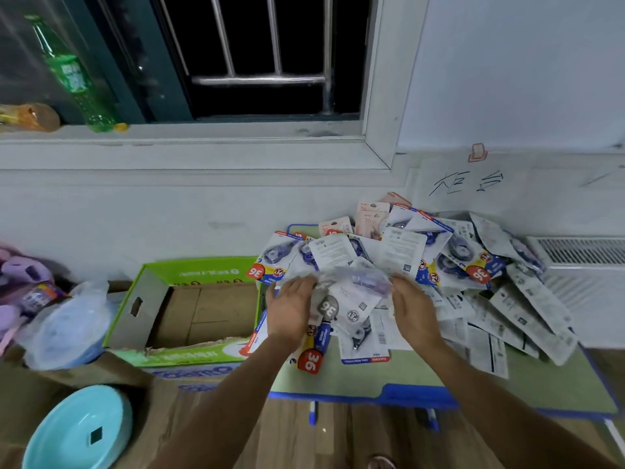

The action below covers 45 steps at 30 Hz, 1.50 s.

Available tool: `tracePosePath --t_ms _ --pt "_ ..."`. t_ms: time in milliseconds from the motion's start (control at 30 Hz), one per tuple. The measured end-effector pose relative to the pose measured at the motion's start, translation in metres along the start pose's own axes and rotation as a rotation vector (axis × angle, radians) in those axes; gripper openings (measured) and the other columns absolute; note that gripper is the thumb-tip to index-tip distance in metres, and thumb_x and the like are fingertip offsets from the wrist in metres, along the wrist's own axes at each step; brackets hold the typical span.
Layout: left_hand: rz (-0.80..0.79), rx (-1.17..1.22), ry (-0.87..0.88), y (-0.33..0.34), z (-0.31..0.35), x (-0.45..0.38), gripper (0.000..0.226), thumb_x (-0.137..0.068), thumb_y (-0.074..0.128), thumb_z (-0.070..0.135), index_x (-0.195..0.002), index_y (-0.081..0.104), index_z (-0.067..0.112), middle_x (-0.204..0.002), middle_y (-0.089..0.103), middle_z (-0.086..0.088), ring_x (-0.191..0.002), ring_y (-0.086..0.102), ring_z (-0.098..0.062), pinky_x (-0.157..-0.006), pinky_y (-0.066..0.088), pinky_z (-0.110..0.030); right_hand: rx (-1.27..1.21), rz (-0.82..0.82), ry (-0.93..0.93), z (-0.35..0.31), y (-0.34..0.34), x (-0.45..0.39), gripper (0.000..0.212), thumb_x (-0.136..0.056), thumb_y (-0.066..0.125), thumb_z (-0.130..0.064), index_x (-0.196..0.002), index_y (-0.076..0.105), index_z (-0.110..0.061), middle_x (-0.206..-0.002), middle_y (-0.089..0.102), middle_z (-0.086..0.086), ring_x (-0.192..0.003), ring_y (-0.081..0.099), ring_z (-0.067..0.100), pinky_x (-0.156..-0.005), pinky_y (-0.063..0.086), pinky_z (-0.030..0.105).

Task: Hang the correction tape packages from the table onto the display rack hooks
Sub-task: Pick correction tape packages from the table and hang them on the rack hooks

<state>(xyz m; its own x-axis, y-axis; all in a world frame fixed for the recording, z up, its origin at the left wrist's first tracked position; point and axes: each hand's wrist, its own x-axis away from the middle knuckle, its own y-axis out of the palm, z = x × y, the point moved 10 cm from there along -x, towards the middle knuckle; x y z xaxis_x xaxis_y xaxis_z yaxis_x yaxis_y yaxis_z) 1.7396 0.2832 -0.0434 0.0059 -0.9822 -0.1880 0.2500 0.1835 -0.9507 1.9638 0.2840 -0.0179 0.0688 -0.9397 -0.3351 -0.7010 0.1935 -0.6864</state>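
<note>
A heap of correction tape packages (449, 262) covers a small green table with a blue rim (416, 394). Both of my hands are over the near left part of the heap. My left hand (287, 309) and my right hand (411, 309) hold a blurred package (355, 277) between them by its two ends, just above the pile. More packages (358, 330) lie under and between my hands. No display rack or hook shows in this view.
An open green cardboard box (182, 306) stands left of the table on another carton. A light blue basin (81, 431) sits at the lower left, a plastic bag (67, 326) above it. A green bottle (77, 76) stands on the windowsill. A white radiator (585, 265) is at the right.
</note>
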Motion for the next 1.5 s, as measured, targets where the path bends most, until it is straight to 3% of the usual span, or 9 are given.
tracePosePath --t_ms 100,233,433,633,800,933,1167,1333,1500 --pt "0.269 0.202 0.007 -0.046 0.011 -0.008 0.017 -0.098 0.049 0.011 -0.098 0.065 0.007 -0.087 0.068 -0.011 -0.085 0.064 -0.030 -0.082 0.044 -0.042 -0.110 0.121 0.233 0.014 -0.019 -0.003 0.019 -0.099 0.042 -0.006 -0.086 0.055 0.000 -0.073 0.054 0.012 -0.066 0.050 0.026 -0.059 0.032 0.034" --pt "0.268 0.655 -0.064 -0.057 0.027 -0.016 0.024 -0.101 0.042 0.016 -0.086 0.054 0.001 -0.068 0.056 -0.012 -0.063 0.051 -0.033 -0.055 0.025 -0.034 -0.333 0.233 0.516 0.037 -0.028 0.011 0.023 -0.100 0.037 -0.009 -0.084 0.049 0.003 -0.073 0.045 0.010 -0.067 0.039 0.020 -0.059 0.023 0.033" --pt "0.053 1.002 -0.090 -0.021 0.086 -0.016 0.024 -0.103 0.038 0.025 -0.100 0.054 0.008 -0.092 0.061 -0.002 -0.081 0.055 -0.015 -0.069 0.040 -0.016 -0.421 0.406 0.678 0.058 -0.058 0.065 0.033 -0.098 0.039 -0.011 -0.065 0.040 -0.018 -0.061 0.039 -0.002 -0.056 0.034 0.013 -0.052 0.029 0.026" --pt "-0.233 1.096 -0.099 0.022 0.170 0.015 0.029 -0.103 0.035 0.033 -0.107 0.056 0.012 -0.100 0.064 -0.003 -0.097 0.057 -0.021 -0.077 0.041 -0.027 -0.405 0.590 0.795 0.084 -0.120 0.142 0.023 -0.096 0.048 -0.021 -0.077 0.059 -0.015 -0.073 0.060 0.006 -0.064 0.052 0.016 -0.057 0.041 0.027" --pt "-0.446 1.069 -0.037 0.043 0.249 0.057 0.052 -0.101 0.040 0.040 -0.142 0.040 0.008 -0.144 0.045 -0.013 -0.130 0.043 -0.026 -0.104 0.033 -0.036 -0.338 0.734 0.869 0.102 -0.173 0.216 0.029 -0.092 0.057 -0.028 -0.066 0.049 -0.020 -0.063 0.052 -0.006 -0.065 0.049 0.012 -0.056 0.039 0.027" --pt "-0.532 1.056 0.138 0.045 0.318 0.104 0.035 -0.092 0.055 0.045 -0.109 0.053 0.015 -0.107 0.061 -0.006 -0.103 0.058 -0.025 -0.080 0.040 -0.032 -0.392 0.823 0.942 0.111 -0.210 0.290 0.020 -0.089 0.062 -0.030 -0.080 0.060 -0.013 -0.079 0.066 0.004 -0.077 0.061 0.020 -0.071 0.051 0.040" --pt "-0.762 0.982 0.352 0.042 0.430 0.252 0.010 -0.090 0.059 0.036 -0.089 0.055 0.026 -0.101 0.068 -0.003 -0.093 0.065 -0.024 -0.086 0.051 -0.041 -0.451 1.098 1.010 0.096 -0.282 0.465 0.016 -0.085 0.070 -0.023 -0.094 0.060 -0.015 -0.092 0.071 0.006 -0.083 0.068 0.025 -0.075 0.054 0.039" --pt "-0.907 0.986 0.465 0.027 0.495 0.386 0.008 -0.096 0.047 0.024 -0.095 0.054 0.022 -0.092 0.067 0.001 -0.088 0.065 -0.023 -0.071 0.049 -0.031 -0.414 1.254 1.064 0.072 -0.331 0.602 0.016 -0.087 0.067 -0.023 -0.097 0.062 -0.013 -0.095 0.071 0.010 -0.083 0.068 0.025 -0.077 0.056 0.038" --pt "-1.051 1.009 0.562 0.019 0.557 0.520 0.012 -0.098 0.046 0.019 -0.100 0.056 0.013 -0.097 0.064 -0.006 -0.093 0.061 -0.026 -0.079 0.045 -0.033 -0.334 1.473 1.100 0.038 -0.371 0.736 0.011 -0.091 0.061 -0.024 -0.092 0.061 -0.013 -0.087 0.068 0.011 -0.074 0.061 0.019 -0.072 0.052 0.037"
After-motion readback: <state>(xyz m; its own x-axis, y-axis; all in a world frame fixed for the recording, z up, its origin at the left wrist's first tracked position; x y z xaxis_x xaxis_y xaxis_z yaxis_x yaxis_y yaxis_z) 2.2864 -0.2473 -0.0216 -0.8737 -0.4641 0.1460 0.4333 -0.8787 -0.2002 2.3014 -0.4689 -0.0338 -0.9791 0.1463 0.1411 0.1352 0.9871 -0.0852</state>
